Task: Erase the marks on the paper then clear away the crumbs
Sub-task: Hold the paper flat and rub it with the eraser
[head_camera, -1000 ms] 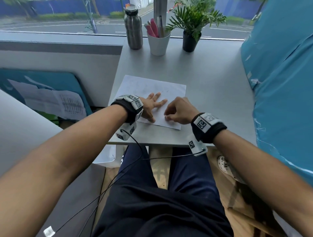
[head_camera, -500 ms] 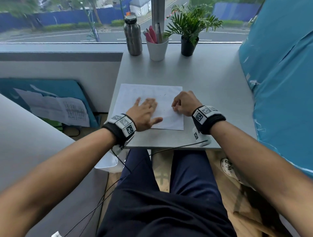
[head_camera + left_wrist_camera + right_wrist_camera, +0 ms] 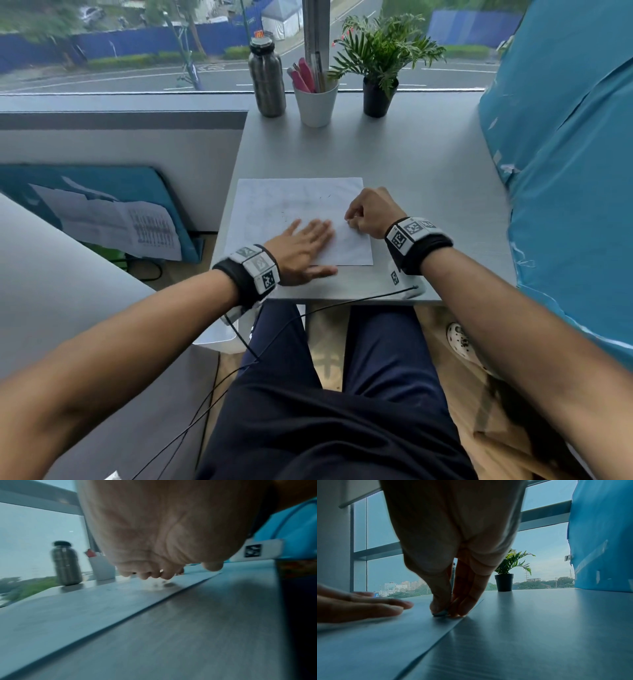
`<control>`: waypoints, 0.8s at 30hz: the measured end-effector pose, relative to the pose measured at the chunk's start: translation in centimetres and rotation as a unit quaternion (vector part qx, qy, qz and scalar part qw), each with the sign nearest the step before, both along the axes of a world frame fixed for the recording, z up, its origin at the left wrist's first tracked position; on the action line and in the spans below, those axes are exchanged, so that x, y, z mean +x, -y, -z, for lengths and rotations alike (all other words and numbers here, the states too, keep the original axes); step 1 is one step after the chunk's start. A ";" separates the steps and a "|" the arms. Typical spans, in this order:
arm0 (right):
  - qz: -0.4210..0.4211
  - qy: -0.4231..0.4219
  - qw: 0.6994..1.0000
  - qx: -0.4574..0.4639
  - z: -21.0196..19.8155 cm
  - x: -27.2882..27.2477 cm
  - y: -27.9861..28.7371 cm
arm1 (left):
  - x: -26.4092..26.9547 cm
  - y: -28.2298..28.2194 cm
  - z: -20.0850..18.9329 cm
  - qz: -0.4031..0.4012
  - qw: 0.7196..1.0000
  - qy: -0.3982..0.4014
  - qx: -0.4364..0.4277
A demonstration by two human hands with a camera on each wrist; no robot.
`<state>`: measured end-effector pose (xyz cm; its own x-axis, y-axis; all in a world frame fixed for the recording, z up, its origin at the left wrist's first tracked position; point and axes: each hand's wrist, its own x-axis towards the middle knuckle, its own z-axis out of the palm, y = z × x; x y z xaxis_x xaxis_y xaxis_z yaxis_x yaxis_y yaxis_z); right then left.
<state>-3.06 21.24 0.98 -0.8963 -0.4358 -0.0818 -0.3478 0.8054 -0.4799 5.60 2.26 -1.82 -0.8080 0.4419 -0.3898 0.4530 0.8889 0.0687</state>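
A white sheet of paper (image 3: pixel 274 205) with faint pencil marks lies flat on the grey table (image 3: pixel 411 164). My left hand (image 3: pixel 305 240) lies flat with straight fingers on the paper's near half, blurred in the left wrist view (image 3: pixel 150 574). My right hand (image 3: pixel 352 221) is curled at the paper's right edge and pinches a small pale eraser (image 3: pixel 440 614) against the sheet, seen clearly in the right wrist view (image 3: pixel 447 609). A few tiny dark crumbs (image 3: pixel 322 197) dot the paper beyond my hands.
At the table's far edge by the window stand a steel bottle (image 3: pixel 266 77), a white cup of pens (image 3: pixel 315 101) and a potted plant (image 3: pixel 378 92). A blue covered surface (image 3: pixel 565 154) borders the table on the right. A grey partition (image 3: pixel 120 137) stands left.
The left hand slid back toward me and rightward across the paper. The right hand moved away from me to the paper's right edge. The head view tilted up.
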 end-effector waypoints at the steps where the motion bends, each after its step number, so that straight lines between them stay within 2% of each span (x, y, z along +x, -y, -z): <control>1: -0.002 -0.001 1.000 0.001 -0.1 0.0 -0.1 | 0.5 -0.7 0.0 0.061 0.998 0.015 0.030; 3: -0.009 -0.003 1.000 0.004 -0.1 0.1 -0.2 | 1.2 -2.0 0.4 0.129 0.988 0.050 0.072; 4: -0.010 -0.003 1.000 0.004 -0.1 0.1 -0.2 | 1.0 -2.0 0.7 0.117 0.988 0.058 0.081; 8: -0.001 -0.010 1.000 0.013 0.0 0.2 -0.2 | -2.3 -0.2 0.8 -0.039 0.995 0.062 0.063; 10: 0.005 -0.009 1.000 0.020 -0.1 0.2 -0.2 | -3.7 0.2 0.7 -0.068 0.994 0.071 0.043; 18: 0.027 -0.021 0.999 0.028 0.8 2.1 1.5 | -4.6 -0.1 1.0 -0.103 0.989 0.095 0.038; 22: -0.061 0.027 0.998 0.022 0.5 3.8 1.8 | -4.6 -0.2 1.2 -0.099 0.990 0.096 0.041; 24: -0.021 0.027 0.999 0.014 0.4 2.5 0.9 | -4.6 -0.2 1.1 -0.103 0.989 0.099 0.037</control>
